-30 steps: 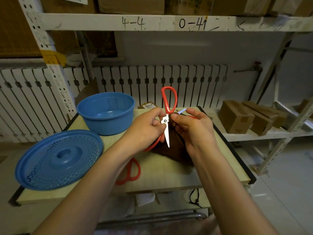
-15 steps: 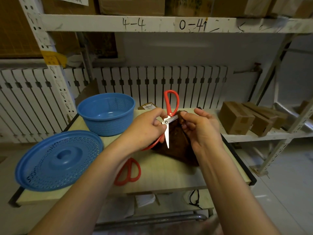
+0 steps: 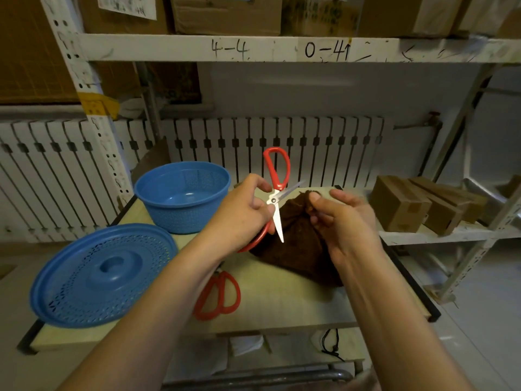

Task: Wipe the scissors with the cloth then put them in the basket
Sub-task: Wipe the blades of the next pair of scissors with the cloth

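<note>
At the centre of the frame, the left hand [image 3: 242, 214] grips the red-handled scissors [image 3: 275, 197] near their pivot, blades spread apart. Just right of them, the right hand [image 3: 342, 221] pinches the brown cloth [image 3: 298, 246], which trails onto the table [image 3: 282, 303]. The blue basket [image 3: 183, 196] stands at centre left, away from the scissors.
</note>
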A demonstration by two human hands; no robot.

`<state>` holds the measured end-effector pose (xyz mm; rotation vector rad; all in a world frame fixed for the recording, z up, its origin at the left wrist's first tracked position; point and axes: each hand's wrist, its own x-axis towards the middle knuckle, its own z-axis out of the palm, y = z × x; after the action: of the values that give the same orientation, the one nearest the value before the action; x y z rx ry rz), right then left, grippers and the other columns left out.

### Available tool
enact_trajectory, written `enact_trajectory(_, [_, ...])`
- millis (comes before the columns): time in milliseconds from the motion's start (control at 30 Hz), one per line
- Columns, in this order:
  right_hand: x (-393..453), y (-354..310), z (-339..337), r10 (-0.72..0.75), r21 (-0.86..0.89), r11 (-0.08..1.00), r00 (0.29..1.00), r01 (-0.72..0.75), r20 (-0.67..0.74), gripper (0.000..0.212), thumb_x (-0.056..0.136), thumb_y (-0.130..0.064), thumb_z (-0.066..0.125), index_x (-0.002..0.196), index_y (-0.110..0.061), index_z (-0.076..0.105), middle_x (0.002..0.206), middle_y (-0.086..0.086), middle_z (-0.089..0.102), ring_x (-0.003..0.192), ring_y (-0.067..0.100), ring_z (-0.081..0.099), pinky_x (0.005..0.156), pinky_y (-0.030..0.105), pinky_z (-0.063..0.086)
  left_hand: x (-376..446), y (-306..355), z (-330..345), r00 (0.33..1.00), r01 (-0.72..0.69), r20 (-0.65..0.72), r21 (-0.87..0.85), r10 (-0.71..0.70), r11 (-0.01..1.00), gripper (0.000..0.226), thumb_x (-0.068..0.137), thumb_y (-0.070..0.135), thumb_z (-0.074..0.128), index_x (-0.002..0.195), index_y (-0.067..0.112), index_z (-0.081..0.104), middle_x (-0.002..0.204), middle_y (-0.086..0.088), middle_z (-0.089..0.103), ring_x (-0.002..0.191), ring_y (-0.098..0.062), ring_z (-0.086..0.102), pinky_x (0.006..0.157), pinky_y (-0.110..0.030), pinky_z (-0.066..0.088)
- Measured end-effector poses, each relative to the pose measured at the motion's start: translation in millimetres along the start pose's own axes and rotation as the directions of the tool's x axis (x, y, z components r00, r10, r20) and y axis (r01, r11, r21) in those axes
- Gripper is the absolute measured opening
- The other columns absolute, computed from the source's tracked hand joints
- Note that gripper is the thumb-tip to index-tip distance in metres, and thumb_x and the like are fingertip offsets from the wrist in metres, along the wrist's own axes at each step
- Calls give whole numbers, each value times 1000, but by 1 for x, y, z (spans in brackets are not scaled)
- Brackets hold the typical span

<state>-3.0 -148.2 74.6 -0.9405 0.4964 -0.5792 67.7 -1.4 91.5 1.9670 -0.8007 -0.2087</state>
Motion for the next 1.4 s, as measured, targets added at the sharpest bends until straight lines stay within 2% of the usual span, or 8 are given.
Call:
enact_trajectory(167, [-4, 5, 19, -35, -154, 987, 993, 52, 110, 46, 74, 2, 76, 111, -13, 53, 80, 6, 73, 70, 16, 72, 59, 23, 54, 12, -5, 9, 992, -55, -102, 121, 68, 991, 2, 97, 14, 52, 98, 13, 52, 44, 18, 54, 51, 1, 44, 61, -30, 35])
enact_trajectory(367, [-1, 7, 27, 8, -140, 990, 984, 17, 177, 45, 75, 7, 73, 110, -11, 50, 77, 10, 73, 65, 21, 72, 55, 27, 54, 15, -8, 12, 984, -80, -149, 115, 97, 990, 4, 97, 14, 49, 96, 17, 51, 59, 11, 60, 68, -14, 56, 72, -44, 49])
enact_trajectory(600, [-5, 10, 24, -37, -298, 950, 980, 96, 196, 50, 72, 7, 76, 110, -14, 51, 64, -2, 72, 66, 17, 72, 63, 30, 58, 15, -10, 13, 987, -53, -150, 17, 55, 998, 7, 98, 11, 47, 97, 17, 51, 65, -1, 65, 44, 0, 46, 55, -27, 34])
enact_trajectory(800, [-9, 11, 18, -58, -382, 915, 980, 129, 192, 50, 73, 2, 78, 112, -16, 52, 81, 3, 71, 76, 18, 71, 65, 28, 57, 17, -6, 15, 986, -12, -168, -26, 7, 1000, 8, 98, 11, 47, 98, 18, 51, 68, -6, 67, 37, 2, 45, 50, -25, 30])
enact_trajectory(1000, [-8, 13, 13, -89, -480, 858, 973, 183, 211, 52, 74, -6, 79, 116, -17, 52, 85, 4, 73, 83, 18, 71, 81, 38, 57, 19, -7, 19, 982, -1, -187, -67, -11, 998, 11, 97, 9, 47, 93, 19, 49, 45, 13, 54, 35, 2, 44, 50, -26, 29])
enact_trajectory(1067, [-8, 15, 11, -113, -500, 842, 972, 203, 205, 51, 74, -7, 80, 114, -20, 52, 83, 4, 73, 82, 17, 71, 81, 37, 57, 20, -8, 20, 978, 10, -206, -93, -29, 996, 12, 96, 9, 47, 92, 20, 49, 43, 14, 50, 38, 0, 44, 50, -26, 29])
enact_trajectory(1233, [-6, 17, 4, -140, -588, 777, 972, 226, 190, 50, 76, -8, 78, 117, -21, 51, 84, 3, 68, 80, 17, 68, 70, 29, 56, 19, -10, 25, 949, 65, -289, -222, -129, 973, 12, 98, 13, 47, 93, 24, 50, 83, -7, 67, 46, -3, 47, 47, -19, 33])
enact_trajectory(1400, [-6, 16, -14, -160, -578, 787, 976, 215, 146, 49, 79, -8, 76, 119, -20, 51, 84, 1, 67, 83, 14, 67, 65, 20, 47, 20, -9, 9, 930, 54, -342, -236, -135, 970, 14, 99, 12, 44, 92, 24, 46, 72, -4, 68, 43, -10, 35, 38, -22, 25])
